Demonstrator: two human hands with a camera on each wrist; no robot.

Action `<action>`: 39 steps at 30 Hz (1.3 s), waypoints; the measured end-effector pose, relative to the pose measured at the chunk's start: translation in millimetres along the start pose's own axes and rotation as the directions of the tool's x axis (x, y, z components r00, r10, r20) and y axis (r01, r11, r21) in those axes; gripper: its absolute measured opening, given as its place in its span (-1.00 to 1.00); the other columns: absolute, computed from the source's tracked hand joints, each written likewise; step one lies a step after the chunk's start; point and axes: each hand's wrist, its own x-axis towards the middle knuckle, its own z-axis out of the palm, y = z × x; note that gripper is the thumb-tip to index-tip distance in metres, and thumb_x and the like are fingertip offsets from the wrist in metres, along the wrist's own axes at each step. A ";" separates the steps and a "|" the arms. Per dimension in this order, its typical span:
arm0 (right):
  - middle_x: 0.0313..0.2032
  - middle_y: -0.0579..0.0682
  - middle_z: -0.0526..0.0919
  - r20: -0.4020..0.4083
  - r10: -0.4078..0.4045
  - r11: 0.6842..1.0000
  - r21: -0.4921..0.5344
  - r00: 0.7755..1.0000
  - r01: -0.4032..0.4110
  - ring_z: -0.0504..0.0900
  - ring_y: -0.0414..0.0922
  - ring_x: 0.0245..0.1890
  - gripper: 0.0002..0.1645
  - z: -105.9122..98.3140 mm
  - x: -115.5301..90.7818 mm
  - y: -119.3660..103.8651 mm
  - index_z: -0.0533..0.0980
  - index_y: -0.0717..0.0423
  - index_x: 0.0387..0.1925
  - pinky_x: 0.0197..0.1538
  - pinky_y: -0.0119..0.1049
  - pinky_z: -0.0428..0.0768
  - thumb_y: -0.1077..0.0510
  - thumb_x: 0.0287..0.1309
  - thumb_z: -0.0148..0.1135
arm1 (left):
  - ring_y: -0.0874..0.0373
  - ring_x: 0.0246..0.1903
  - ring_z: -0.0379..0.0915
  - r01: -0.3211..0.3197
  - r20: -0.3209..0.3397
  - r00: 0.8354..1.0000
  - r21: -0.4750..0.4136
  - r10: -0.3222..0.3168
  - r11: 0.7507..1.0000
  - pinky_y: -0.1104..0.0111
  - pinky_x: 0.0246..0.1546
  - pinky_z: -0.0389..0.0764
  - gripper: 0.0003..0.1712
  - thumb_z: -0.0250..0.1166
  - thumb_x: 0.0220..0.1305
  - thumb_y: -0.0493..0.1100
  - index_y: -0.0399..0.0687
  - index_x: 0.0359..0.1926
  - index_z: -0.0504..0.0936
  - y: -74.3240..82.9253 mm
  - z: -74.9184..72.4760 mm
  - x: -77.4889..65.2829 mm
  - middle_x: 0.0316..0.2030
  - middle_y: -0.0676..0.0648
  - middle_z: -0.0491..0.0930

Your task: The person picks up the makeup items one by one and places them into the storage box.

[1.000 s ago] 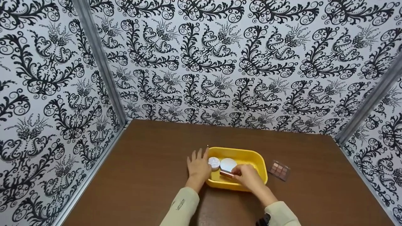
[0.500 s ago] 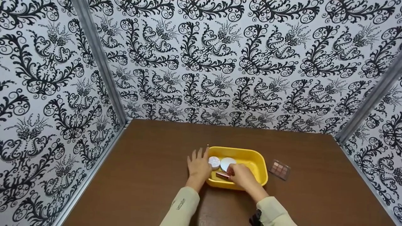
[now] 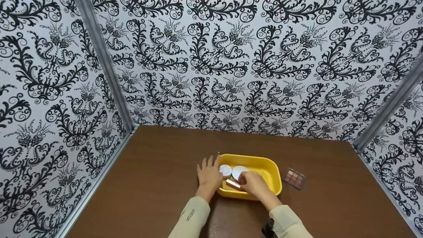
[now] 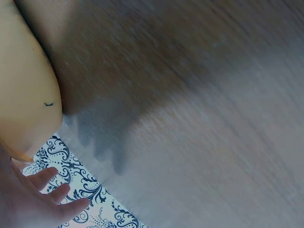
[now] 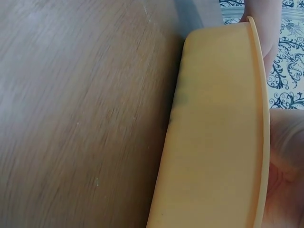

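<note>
A yellow plastic tub [image 3: 276, 172] stands on the table. My left hand [image 3: 209, 176] rests along its left rim with fingers spread and straight, also visible in the left wrist view [image 4: 33, 202]. Inside the tub, the thumb and fingers of my right hand [image 3: 257, 185] pinch a slim, shiny rose-gold lipstick tube [image 3: 232, 184], near the front wall. Behind the tube lie a round white jar [image 3: 225, 170] and a flat white disc [image 3: 238, 172], which the right hand partly covers. The tub's outer wall [image 5: 218, 123] hides the right fingertips in the right wrist view.
An eyeshadow palette [image 3: 294, 178] with a transparent lid lies on the brown table [image 3: 158, 178], right of the tub. Walls with a black-and-white scroll pattern [image 3: 231, 72] and grey metal posts [image 3: 105, 62] border the table's back and sides.
My right hand has moved slightly left with the lipstick tube, toward the tub's front left. The left hand, jar and palette have stayed in place.
</note>
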 end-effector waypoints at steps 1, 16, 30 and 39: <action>-0.50 -0.09 0.61 0.003 0.004 1.000 0.005 1.000 -0.004 0.45 -0.18 -0.49 -0.87 -0.4 -0.4 -0.1 0.65 0.10 -0.39 -0.35 -0.28 0.50 0.25 -0.01 0.49 | -0.15 0.47 0.14 0.002 0.005 1.000 0.001 -0.002 1.000 -0.18 0.43 0.21 -0.25 0.20 0.35 0.01 0.25 0.52 0.19 0.0 -0.2 -0.2 0.46 -0.09 0.29; -0.42 -0.04 0.70 -0.031 0.003 1.000 0.022 1.000 -0.002 0.61 -0.14 -0.38 -0.87 -28.0 -5.9 9.9 0.67 0.17 -0.32 -0.23 -0.17 0.61 0.26 0.04 0.45 | -0.17 0.46 0.14 -0.004 -0.001 1.000 -0.014 0.004 1.000 -0.19 0.42 0.20 -0.26 0.19 0.34 -0.02 0.22 0.51 0.22 0.0 -1.4 -2.1 0.45 -0.11 0.30; -0.26 0.06 0.75 -0.106 0.094 0.996 0.017 0.990 -0.092 0.71 0.02 -0.21 -0.83 -68.0 -8.3 35.2 0.68 0.18 -0.21 -0.08 -0.07 0.69 0.24 0.13 0.40 | -0.18 0.46 0.14 -0.004 -0.008 1.000 -0.032 0.004 0.999 -0.20 0.42 0.21 -0.25 0.20 0.33 -0.03 0.22 0.51 0.22 0.1 -2.9 -1.5 0.45 -0.11 0.30; -0.15 0.17 0.74 -0.151 0.138 0.990 0.018 0.979 -0.137 0.70 0.14 -0.11 -0.76 -84.7 -14.9 58.6 0.66 0.21 -0.12 0.00 0.03 0.69 0.27 0.15 0.37 | -0.19 0.45 0.15 -0.009 -0.021 1.000 -0.031 0.009 0.999 -0.20 0.41 0.21 -0.25 0.21 0.32 -0.03 0.19 0.50 0.25 -0.8 1.5 0.3 0.44 -0.11 0.31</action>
